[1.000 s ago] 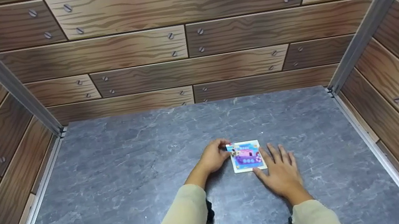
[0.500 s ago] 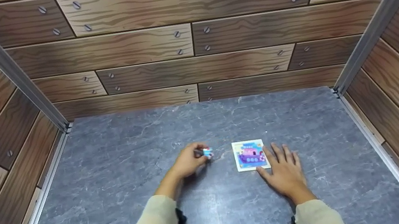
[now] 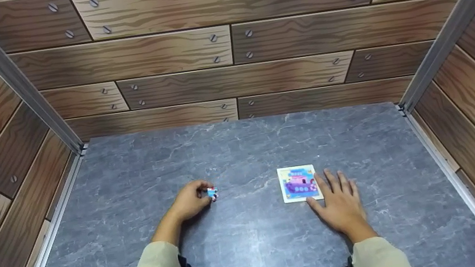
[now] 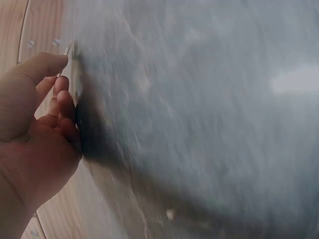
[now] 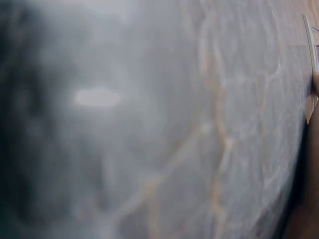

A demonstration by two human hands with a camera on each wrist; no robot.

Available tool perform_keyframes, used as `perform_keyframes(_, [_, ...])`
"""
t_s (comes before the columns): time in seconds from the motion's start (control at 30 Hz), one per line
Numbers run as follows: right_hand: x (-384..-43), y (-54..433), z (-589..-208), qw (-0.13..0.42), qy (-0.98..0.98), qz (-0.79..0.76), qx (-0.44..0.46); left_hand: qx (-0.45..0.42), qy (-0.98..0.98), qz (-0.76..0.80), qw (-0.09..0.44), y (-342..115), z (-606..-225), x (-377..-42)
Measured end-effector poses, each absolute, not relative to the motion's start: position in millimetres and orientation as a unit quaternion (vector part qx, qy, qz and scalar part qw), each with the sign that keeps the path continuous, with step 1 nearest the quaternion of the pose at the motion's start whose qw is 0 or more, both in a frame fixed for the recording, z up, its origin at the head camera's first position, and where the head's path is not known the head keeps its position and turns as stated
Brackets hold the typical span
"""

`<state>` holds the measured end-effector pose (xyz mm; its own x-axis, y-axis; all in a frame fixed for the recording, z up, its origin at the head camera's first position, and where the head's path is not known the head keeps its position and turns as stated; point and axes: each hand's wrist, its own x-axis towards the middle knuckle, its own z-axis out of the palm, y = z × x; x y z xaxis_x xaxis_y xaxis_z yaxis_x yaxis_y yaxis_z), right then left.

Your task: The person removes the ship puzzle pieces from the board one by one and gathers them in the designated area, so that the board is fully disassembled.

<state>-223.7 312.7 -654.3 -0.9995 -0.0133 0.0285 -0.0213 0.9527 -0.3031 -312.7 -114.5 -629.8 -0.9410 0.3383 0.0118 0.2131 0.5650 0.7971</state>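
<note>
In the head view my left hand (image 3: 189, 201) pinches a small puzzle piece (image 3: 212, 193), coloured blue, white and red, between thumb and fingertips, at the table's left middle. The left wrist view shows the piece (image 4: 69, 49) nearly edge-on at the thumb tip, with the other fingers curled. A square, white-framed picture puzzle (image 3: 282, 189) of a pink and purple ship lies flat, right of centre. My right hand (image 3: 340, 205) lies with fingers spread, its index finger and thumb touching the puzzle's right and lower right edge. Only a sliver of that hand enters the right wrist view.
The grey marbled tabletop (image 3: 240, 152) reaches to a wood-patterned back wall (image 3: 224, 46). Similar side walls stand left and right, with metal posts (image 3: 12, 77) at the far corners and metal rails along the sides.
My left hand has drawn the puzzle piece off the puzzle's left side and carried it leftward, well apart from it. The right hand has stayed at the puzzle's edge.
</note>
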Motion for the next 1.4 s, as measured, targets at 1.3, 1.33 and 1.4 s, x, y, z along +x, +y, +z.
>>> perform_keyframes(1.3, [-225.2,314.7,-658.3,0.021,-0.989,0.144,0.008,0.110,0.917,0.381,0.051,-115.8,-632.6,-314.9])
perform_keyframes(1.33, [-225.2,314.7,-658.7,0.021,-0.989,0.144,0.008,0.107,0.917,0.380,0.052,-115.3,-632.7,-315.0])
perform_keyframes(1.4, [-224.6,314.7,-659.1,0.023,-0.989,0.145,0.007,0.104,0.918,0.379,0.054,-114.3,-633.0,-315.2])
